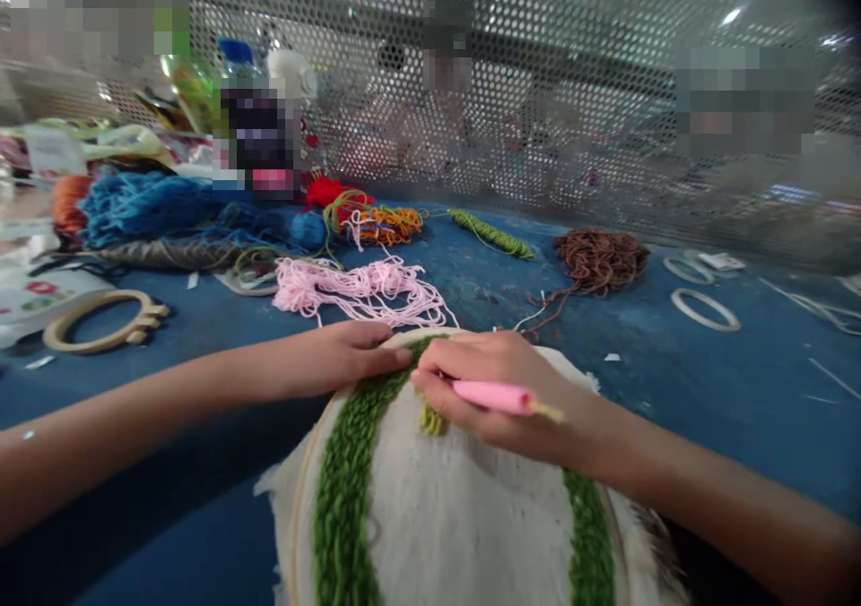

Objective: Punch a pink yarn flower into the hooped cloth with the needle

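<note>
An embroidery hoop (306, 489) with white cloth (464, 507) stretched in it leans in front of me. Dark green yarn stitching (346, 471) forms a thick band inside the rim. My right hand (517, 364) is closed around a pink punch needle (494, 397), with yellowish yarn coming out of its back end. Its tip is hidden by my fingers, near the upper part of the cloth. Just below hangs a small patch of yellow-green yarn loops (431, 419). My left hand (336, 357) grips the hoop's upper left edge, its fingertips close to my right fingers.
Pink yarn (363, 288) lies beyond the hoop, with brown yarn (602, 261), a green skein (491, 234) and blue yarn (154, 207) around it. A wooden hoop (57, 333) rests at left, a white ring (705, 310) at right. A perforated metal panel (538, 122) stands behind.
</note>
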The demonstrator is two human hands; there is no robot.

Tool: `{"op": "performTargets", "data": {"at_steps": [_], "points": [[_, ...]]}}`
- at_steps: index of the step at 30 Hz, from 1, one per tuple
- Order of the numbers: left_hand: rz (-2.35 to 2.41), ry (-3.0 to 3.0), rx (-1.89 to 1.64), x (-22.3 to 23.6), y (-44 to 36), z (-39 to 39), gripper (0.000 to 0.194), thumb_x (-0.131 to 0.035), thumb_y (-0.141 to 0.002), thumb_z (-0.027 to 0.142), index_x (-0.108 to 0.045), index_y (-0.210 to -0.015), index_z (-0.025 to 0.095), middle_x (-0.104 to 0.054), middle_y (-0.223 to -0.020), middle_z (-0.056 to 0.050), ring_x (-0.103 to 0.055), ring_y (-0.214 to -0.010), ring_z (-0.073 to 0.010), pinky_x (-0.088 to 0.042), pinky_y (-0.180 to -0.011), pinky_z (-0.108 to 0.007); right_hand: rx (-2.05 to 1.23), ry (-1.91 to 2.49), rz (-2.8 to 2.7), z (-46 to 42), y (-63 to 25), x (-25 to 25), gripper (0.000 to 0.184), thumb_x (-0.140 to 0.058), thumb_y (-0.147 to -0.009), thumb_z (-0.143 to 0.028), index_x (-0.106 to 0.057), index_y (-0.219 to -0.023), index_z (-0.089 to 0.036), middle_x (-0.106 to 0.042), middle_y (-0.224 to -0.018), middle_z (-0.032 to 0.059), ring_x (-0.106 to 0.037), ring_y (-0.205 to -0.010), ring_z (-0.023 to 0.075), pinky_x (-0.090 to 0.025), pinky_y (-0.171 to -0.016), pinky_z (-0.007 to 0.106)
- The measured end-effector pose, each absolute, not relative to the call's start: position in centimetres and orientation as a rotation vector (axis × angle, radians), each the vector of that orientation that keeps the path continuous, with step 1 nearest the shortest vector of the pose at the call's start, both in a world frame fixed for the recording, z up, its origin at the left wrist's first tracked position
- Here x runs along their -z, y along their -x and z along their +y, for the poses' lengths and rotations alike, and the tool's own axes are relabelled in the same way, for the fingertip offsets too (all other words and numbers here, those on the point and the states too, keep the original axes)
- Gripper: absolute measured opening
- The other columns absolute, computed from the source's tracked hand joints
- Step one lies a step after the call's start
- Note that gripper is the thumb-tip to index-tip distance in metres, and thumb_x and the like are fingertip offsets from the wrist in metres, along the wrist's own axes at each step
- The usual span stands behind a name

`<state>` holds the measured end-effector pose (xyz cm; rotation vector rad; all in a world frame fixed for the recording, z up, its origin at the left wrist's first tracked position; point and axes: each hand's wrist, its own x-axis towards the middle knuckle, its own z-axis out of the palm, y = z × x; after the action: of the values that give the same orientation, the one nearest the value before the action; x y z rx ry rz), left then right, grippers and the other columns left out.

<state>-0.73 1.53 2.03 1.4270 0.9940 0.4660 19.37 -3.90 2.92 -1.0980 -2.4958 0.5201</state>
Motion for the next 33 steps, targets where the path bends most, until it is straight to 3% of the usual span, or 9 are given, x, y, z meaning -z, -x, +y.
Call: {"op": "performTargets", "data": {"at_steps": [5, 9, 11, 13, 17, 20, 24, 28, 33], "points": [[0.961, -1.186, -0.659, -1.9, -0.1, -1.3, 0.034, -0.065, -0.078, 0.05, -0.052, -0.078, 0.019, -0.054, -0.067, 0.003, -0.053, -0.061, -0.0138, -0.04, -0.055, -0.023, -0.062, 1.158, -2.547, -3.7, -19.0, -4.8, 0.017, -0.049, -0.093, -0.027, -0.052, -0.078, -0.019, -0.056, -0.064, -0.0011, -0.047, -0.06, 0.0134, -0.031, -0.062, 0.028], [0.921, -1.303, -0.773, -1.4, 0.4, -2.4, 0.027, -0.056, -0.087, 0.047, -0.057, -0.093, 0.02, -0.062, -0.089, 0.0, -0.058, -0.089, -0.0188, -0.045, -0.078, -0.027, 0.028, 1.173, -2.411, -2.9, -18.4, -5.5, 0.025, -0.046, -0.093, -0.03, -0.048, -0.071, -0.019, -0.053, -0.064, -0.0006, -0.044, -0.06, 0.0133, -0.029, -0.063, 0.029], [0.913, -1.454, -0.647, -1.2, 0.7, -2.5, 0.03, -0.051, -0.09, 0.047, -0.059, -0.101, 0.021, -0.065, -0.096, -0.002, -0.059, -0.096, -0.0218, -0.045, -0.083, -0.029, -0.103, 1.206, -2.351, -2.6, -18.2, -5.2, 0.03, -0.044, -0.094, -0.03, -0.045, -0.066, -0.019, -0.052, -0.063, -0.0006, -0.044, -0.061, 0.0127, -0.03, -0.063, 0.029], [0.941, -1.674, -0.448, -1.3, 1.1, -2.6, 0.034, -0.047, -0.09, 0.049, -0.063, -0.099, 0.02, -0.066, -0.09, -0.003, -0.06, -0.089, -0.0234, -0.045, -0.076, -0.029, -0.347, 1.255, -2.248, -2.7, -18.2, -4.5, 0.033, -0.043, -0.095, -0.03, -0.043, -0.064, -0.019, -0.048, -0.061, -0.0017, -0.043, -0.059, 0.0118, -0.031, -0.062, 0.028], [0.923, -2.121, 0.028, -2.7, 1.6, -3.0, 0.048, -0.039, -0.091, 0.056, -0.062, -0.071, 0.019, -0.057, -0.063, -0.001, -0.05, -0.058, -0.017, -0.035, -0.053, -0.026, -0.825, 1.223, -1.945, -4.1, -18.6, -2.4, 0.031, -0.042, -0.098, -0.035, -0.046, -0.071, -0.019, -0.043, -0.063, -0.004, -0.041, -0.056, 0.0096, -0.033, -0.056, 0.025], [0.751, -2.125, 0.32, -3.7, 2.2, -2.6, 0.057, -0.037, -0.09, 0.061, -0.058, -0.059, 0.018, -0.056, -0.057, -0.002, -0.047, -0.052, -0.0146, -0.033, -0.051, -0.026, -1.045, 1.115, -1.797, -5.3, -18.9, -1.5, 0.034, -0.044, -0.097, -0.043, -0.047, -0.073, -0.019, -0.041, -0.06, -0.0056, -0.039, -0.052, 0.0077, -0.032, -0.051, 0.023], [0.711, -1.89, 0.56, -4.5, 3.3, -0.6, 0.067, -0.028, -0.089, 0.068, -0.062, -0.058, 0.018, -0.048, -0.044, -0.002, -0.043, -0.043, -0.0143, -0.036, -0.051, -0.027, -1.195, 0.991, -1.745, -5.9, -18.8, -1.7, 0.037, -0.05, -0.095, -0.043, -0.044, -0.068, -0.019, -0.04, -0.059, -0.0059, -0.038, -0.049, 0.0056, -0.03, -0.046, 0.021], [0.869, -1.698, 0.574, -4.6, 4.3, 1.8, 0.07, -0.02, -0.087, 0.071, -0.064, -0.078, 0.018, -0.063, -0.055, -0.008, -0.041, -0.039, -0.012, -0.032, -0.042, -0.023, -1.263, 0.949, -1.736, -5.9, -18.5, -2.0, 0.037, -0.047, -0.097, -0.039, -0.043, -0.067, -0.018, -0.039, -0.059, -0.0063, -0.037, -0.048, 0.0051, -0.031, -0.045, 0.02], [0.972, -1.73, 0.253, -3.2, 3.4, 2.3, 0.053, -0.035, -0.089, 0.065, -0.063, -0.087, 0.021, -0.064, -0.054, -0.004, -0.044, -0.034, -0.0111, -0.034, -0.035, -0.018, -1.164, 1.035, -1.85, -5.9, -18.8, -1.8, 0.034, -0.049, -0.095, -0.034, -0.045, -0.067, -0.017, -0.038, -0.06, -0.0058, -0.036, -0.052, 0.0058, -0.03, -0.046, 0.021]]}}
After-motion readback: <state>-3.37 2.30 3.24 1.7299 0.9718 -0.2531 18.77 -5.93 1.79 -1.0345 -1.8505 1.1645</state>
